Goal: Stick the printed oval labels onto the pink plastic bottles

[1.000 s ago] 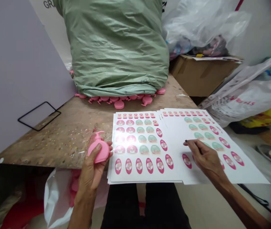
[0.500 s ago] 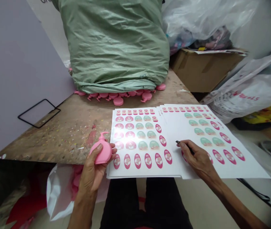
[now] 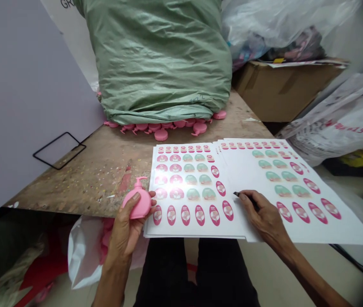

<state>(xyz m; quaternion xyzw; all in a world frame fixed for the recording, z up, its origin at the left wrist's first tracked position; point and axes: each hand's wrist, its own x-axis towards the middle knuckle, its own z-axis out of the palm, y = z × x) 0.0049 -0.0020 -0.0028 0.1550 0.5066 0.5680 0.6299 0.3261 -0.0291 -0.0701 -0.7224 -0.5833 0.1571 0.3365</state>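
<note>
My left hand (image 3: 125, 230) is wrapped round a pink pump bottle (image 3: 139, 202), which is upright beside the left edge of the sticker sheets. My right hand (image 3: 262, 215) is closed on a small dark pointed tool (image 3: 237, 194), its tip over the right-hand sheet. The left sticker sheet (image 3: 197, 230) carries rows of pink and green labels with pink ovals along its bottom and right side. The right sticker sheet (image 3: 322, 232) has a bare white area at its left, beside green labels and pink ovals.
A green cloth sack (image 3: 165, 59) stands at the back over several pink bottles (image 3: 161, 135). A black wire frame (image 3: 60, 150) is at the left. On the right are a cardboard box (image 3: 283, 91) and plastic bags (image 3: 344, 123). A white bag (image 3: 80, 251) hangs below the table edge.
The view has shifted slightly. My right hand has moved down and a little left relative to the right sheet, uncovering an oval label. My left hand still holds the pink bottle.
</note>
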